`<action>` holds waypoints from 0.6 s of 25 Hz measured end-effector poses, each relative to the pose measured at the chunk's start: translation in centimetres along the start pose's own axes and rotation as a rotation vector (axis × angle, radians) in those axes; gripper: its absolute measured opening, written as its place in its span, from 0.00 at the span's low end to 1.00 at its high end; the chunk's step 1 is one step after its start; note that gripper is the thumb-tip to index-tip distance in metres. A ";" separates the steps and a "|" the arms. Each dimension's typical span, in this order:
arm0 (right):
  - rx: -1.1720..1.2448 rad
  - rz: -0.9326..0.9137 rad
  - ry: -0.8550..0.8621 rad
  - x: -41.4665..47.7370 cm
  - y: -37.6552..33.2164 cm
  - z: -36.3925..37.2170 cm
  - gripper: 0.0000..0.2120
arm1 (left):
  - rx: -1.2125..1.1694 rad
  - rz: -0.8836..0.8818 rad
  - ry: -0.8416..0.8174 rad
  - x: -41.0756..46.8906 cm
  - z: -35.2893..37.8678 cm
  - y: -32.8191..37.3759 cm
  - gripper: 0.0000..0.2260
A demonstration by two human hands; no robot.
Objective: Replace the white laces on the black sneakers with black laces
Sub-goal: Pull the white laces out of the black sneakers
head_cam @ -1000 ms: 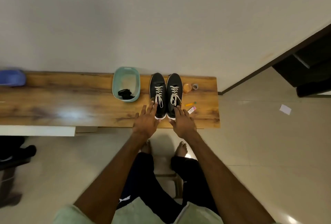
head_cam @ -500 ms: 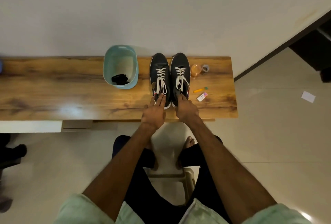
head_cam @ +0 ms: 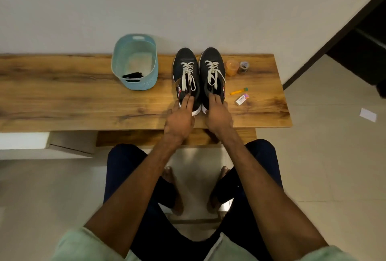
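Observation:
Two black sneakers stand side by side on the wooden table [head_cam: 83, 102], toes toward the wall, both with white laces tied. My left hand [head_cam: 180, 120] holds the heel of the left sneaker [head_cam: 184, 62]: two fingers reach into its opening and the thumb lies outside the heel. My right hand [head_cam: 217, 115] holds the heel of the right sneaker [head_cam: 212, 57] the same way. The black laces [head_cam: 133, 75] lie bundled in the bottom of a light blue basket [head_cam: 146, 83] left of the shoes.
Right of the shoes lie an orange cup [head_cam: 232, 67], a small roll of tape [head_cam: 244, 66], an orange marker [head_cam: 238, 91] and a small eraser box [head_cam: 242, 99]. The wall runs behind the table. My knees and bare feet are below its front edge.
Both hands slid forward from the table's front edge onto the sneakers' heels, and the fingertips went into the shoe openings. The view dipped closer to the table.

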State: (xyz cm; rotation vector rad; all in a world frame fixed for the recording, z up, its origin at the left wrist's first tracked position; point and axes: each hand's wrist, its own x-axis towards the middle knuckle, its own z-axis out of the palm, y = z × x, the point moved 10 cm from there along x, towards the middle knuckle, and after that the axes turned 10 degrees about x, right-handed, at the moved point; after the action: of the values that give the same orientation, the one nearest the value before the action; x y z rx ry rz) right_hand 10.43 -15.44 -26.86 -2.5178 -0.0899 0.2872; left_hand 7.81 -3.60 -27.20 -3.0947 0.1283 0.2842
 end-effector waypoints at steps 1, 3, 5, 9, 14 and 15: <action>-0.006 -0.017 0.005 -0.3 -0.2 0.0 0.32 | 0.002 -0.004 0.018 -0.2 0.0 -0.1 0.32; -0.003 -0.018 -0.040 -1.9 -0.6 0.4 0.32 | -0.020 -0.025 -0.006 -1.9 -0.3 -0.2 0.32; -0.003 -0.058 -0.063 -3.6 -1.1 0.9 0.32 | 0.009 -0.019 0.025 -3.6 -0.5 -0.3 0.32; 0.008 -0.042 -0.104 -4.8 -1.3 0.9 0.34 | -0.047 -0.010 0.011 -4.9 -0.4 -1.0 0.35; -0.023 -0.039 -0.195 -5.7 -1.6 0.8 0.37 | -0.074 0.024 -0.075 -5.4 -0.3 -1.0 0.36; -0.035 -0.038 -0.217 -5.7 -1.7 0.9 0.37 | -0.074 0.033 -0.092 -5.3 -0.3 -1.1 0.37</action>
State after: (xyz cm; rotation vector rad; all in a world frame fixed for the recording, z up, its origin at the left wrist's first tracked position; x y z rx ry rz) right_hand 4.66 -14.33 -25.54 -2.5086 -0.2308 0.5465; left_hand 2.73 -2.14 -25.90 -3.1477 0.1695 0.4422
